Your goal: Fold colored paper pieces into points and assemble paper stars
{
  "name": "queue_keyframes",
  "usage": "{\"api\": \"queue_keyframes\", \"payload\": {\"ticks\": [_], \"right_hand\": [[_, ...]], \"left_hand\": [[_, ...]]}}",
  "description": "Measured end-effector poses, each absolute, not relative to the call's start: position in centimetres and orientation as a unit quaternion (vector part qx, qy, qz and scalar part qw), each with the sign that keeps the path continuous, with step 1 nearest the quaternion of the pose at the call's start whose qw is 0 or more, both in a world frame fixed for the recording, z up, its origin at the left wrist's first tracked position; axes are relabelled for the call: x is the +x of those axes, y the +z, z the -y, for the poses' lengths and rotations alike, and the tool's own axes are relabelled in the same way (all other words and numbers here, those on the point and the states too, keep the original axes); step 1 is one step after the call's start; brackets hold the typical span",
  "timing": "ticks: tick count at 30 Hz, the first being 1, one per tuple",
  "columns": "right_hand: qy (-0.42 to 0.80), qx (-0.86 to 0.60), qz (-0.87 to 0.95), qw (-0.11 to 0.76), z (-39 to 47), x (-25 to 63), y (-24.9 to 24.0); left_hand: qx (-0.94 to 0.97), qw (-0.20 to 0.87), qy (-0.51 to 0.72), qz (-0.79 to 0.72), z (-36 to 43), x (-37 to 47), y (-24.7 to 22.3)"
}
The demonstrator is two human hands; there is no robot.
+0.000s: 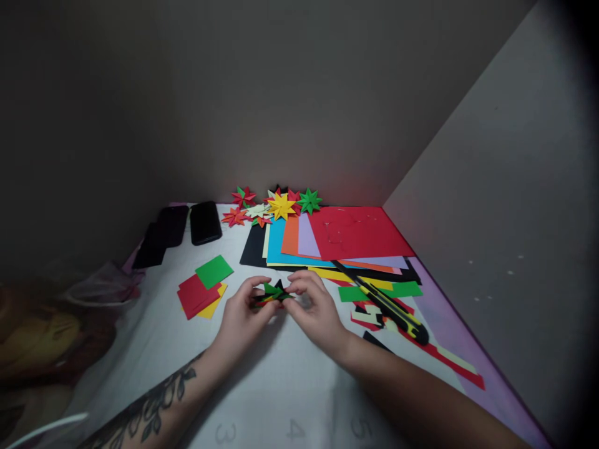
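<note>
The worktop point(444, 315), lilac along its right edge, carries a white sheet covering point(290, 380) with dark printed numerals point(296, 429) at the near side. Rear left: flat black rectangular device point(206, 223). Rear centre: clustered multicoloured folded-paper stars point(281, 206). Rear right: overlapping coloured paper sheets point(360, 234). Left: overlapping red, green and yellow paper squares point(199, 295). Right: scattered coloured paper strips point(408, 289), beneath a yellow-and-black utility knife point(393, 308).

Folded paper point(274, 294) (multicoloured) between hands point(318, 310)

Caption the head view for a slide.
Left hand and right hand hold a folded paper piece near coloured sheets, paper stars and a utility knife.
</note>
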State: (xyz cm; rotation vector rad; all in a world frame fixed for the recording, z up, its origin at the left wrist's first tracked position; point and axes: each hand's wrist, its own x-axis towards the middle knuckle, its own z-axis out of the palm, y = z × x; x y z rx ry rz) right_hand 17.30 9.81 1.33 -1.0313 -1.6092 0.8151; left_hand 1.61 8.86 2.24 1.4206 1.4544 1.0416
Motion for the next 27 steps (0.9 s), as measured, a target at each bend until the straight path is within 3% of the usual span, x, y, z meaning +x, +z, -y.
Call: {"api": "queue_keyframes", "payload": {"ticks": [10,19,27], "right_hand": [[0.298,-0.388,0.720,0.492,-9.66,17.46,1.44],[0.204,-0.353,0.767,0.496,-9.76,17.82,0.93],[0.321,-0.425,0.709,0.463,-9.41,17.20,1.85]], "left_hand": [[0.634,0.359,0.386,-0.566,-8.33,1.14,1.85],[0.603,0.410,0.397,-0.558,-8.47,1.44,1.94],[0.655,0.340,0.370,-0.564,-8.22,0.99,1.83]]}}
